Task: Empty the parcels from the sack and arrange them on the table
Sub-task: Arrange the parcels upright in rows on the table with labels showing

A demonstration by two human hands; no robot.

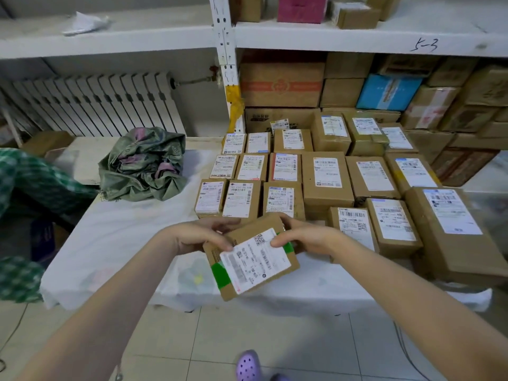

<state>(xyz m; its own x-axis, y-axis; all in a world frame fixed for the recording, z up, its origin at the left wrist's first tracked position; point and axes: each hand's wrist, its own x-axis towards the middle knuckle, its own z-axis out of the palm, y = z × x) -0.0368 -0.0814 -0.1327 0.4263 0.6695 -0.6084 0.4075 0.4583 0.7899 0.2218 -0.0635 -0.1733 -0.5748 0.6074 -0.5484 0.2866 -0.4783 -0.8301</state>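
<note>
Above the near edge of the table [115, 237], a flat cardboard parcel [251, 257] is held tilted between both hands. The left hand [198, 235] grips its left corner, thumb on top. The right hand [305, 237] grips the far right corner, thumb pressed on the label. Most of the fingers of both hands are hidden behind the box, and both forearms are cut off by the bottom of the frame. The print on the white label is too blurred to read; a QR code and barcodes show, with strips of green tape at two edges.

On the far left of the table the sack [143, 166] slumps in a crumpled heap of woven grey-green plastic with purple patches; I cannot tell whether anything is inside it. A wrinkled white cloth covers the tabletop. The arranged parcels [324, 174] fill the right half in tight rows, brown rectangular boxes with labels up, small ones to the left and larger ones to the right. Behind them, cartons crowd a white shelf [357, 39]. A purple perforated clog [248, 365] is clipped by the lower edge.
</note>
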